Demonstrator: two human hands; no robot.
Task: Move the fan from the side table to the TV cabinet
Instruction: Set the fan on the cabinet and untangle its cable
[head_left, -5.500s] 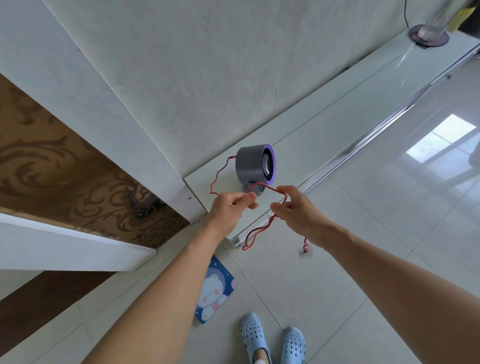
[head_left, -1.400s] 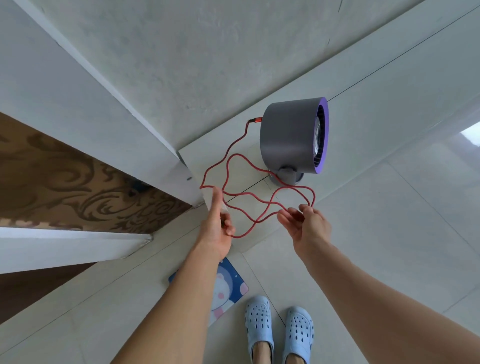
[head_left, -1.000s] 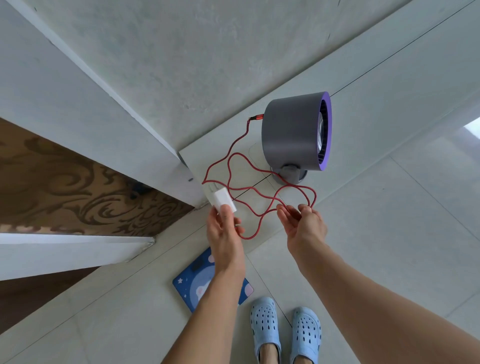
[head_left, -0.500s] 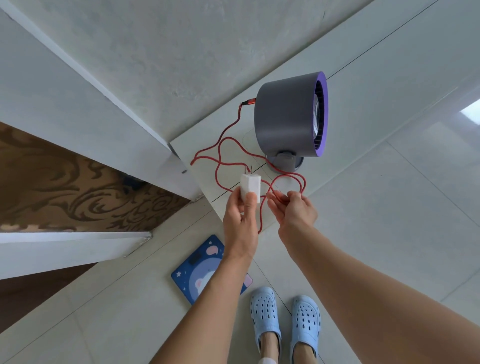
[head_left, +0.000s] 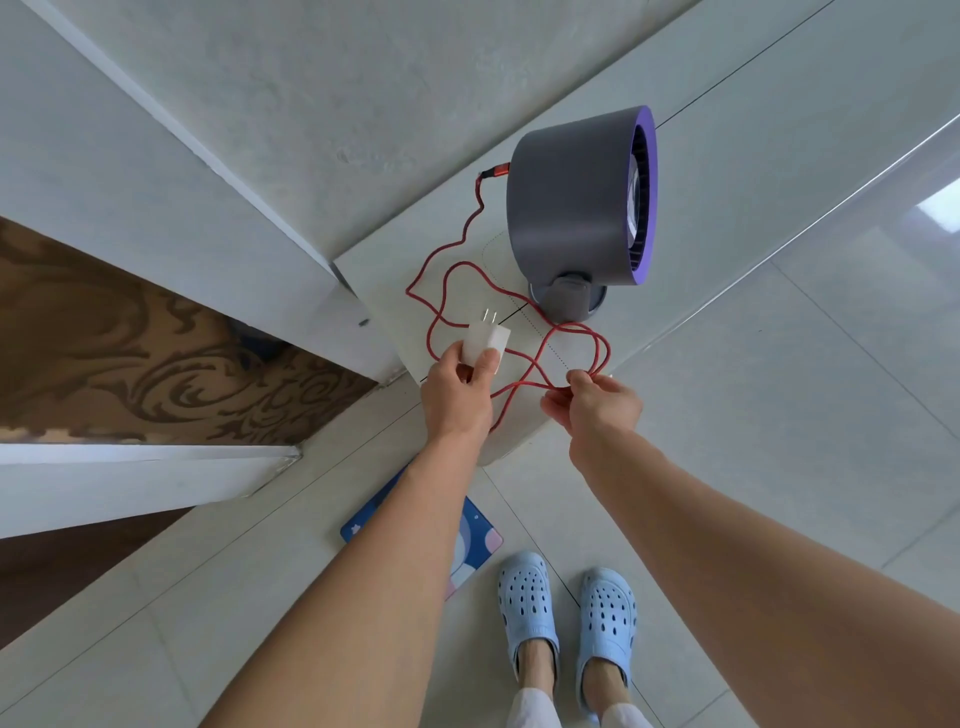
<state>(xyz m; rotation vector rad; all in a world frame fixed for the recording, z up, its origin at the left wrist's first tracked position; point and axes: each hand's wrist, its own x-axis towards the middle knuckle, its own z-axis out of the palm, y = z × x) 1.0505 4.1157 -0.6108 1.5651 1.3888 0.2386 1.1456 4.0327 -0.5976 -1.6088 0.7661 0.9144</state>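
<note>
A: Where's the fan (head_left: 571, 208)?
B: Upright on the white tabletop (head_left: 753, 130), at its left end, close to the near edge. That looks like the TV cabinet's top, so I'd call placement done. Cable tidy-up is what's left.
A: Orientation?
B: Drum axis runs left-right. The purple-rimmed grille faces right, the closed grey back faces left. A short neck goes down to a round foot (head_left: 569, 301).
A: Hands?
B: On the cable, not the fan. The left hand (head_left: 457, 395) pinches the white plug adapter (head_left: 485, 340) between thumb and fingers, prongs pointing far. The right hand (head_left: 597, 405) has its fingers curled round a bunch of red cable (head_left: 447, 291) loops.
A: Cable route?
B: The connector goes into the drum's back, far-left side. The slack lies in loops on the tabletop between fan and hands.
A: How will it handle?
B: My guess: light, rigid plastic shell, smooth so a bit slippery. Take it round the drum or by the foot, not the grille. The neck may be a tilt joint; can't tell from this angle. The cable is soft and braided, and a tug could drag or tip a fan this light.
A: Anything else?
B: Blue mat (head_left: 478, 540) and blue clogs (head_left: 527, 603) on the tiled floor (head_left: 779, 415), near side.
</note>
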